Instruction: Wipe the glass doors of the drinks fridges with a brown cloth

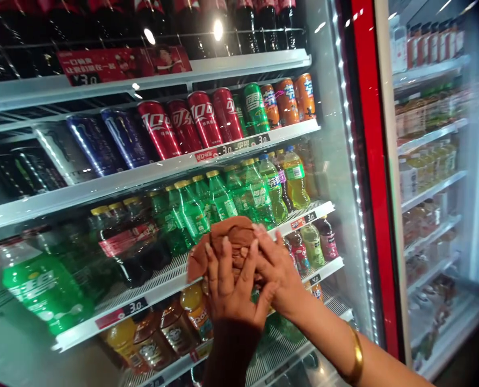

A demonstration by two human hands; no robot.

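Drinks cooler (356, 161), brown cloth (227, 236) under fingers (227, 258)

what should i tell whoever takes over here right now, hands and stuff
Left hand: flat, fingers spread, pressing a brown cloth against the cooler's glass door.
Right hand: also on the cloth, beside the left, a gold bangle on that wrist.
Things: the cloth is bunched on the glass in front of the green bottles; red cans sit on the shelf above.
Done: cloth is on the glass at mid height. Whether any of the door has been wiped cannot be told.
Left: the glass above, below and to the sides of the cloth.
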